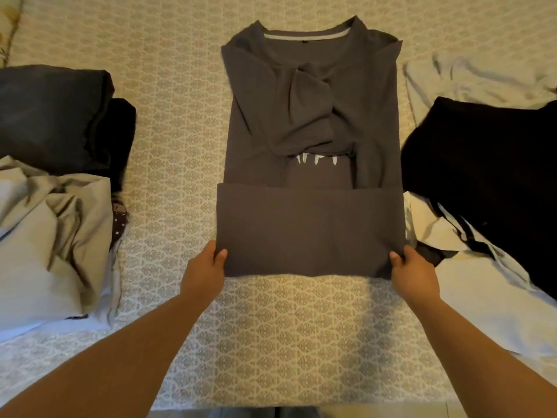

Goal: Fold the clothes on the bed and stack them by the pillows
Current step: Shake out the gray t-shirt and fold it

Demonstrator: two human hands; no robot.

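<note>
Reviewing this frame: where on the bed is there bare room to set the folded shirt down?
Bare bedspread runs between the grey shirt and the dark folded pile, also above its collar and in front between the forearms. Crowded: the right, with the black garment and white cloth, and the crumpled light garment at the left.

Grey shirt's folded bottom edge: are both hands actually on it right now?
Touching. The head view shows the left hand and the right hand each pinching a near corner of the grey shirt, thumbs on top of the fabric.
</note>
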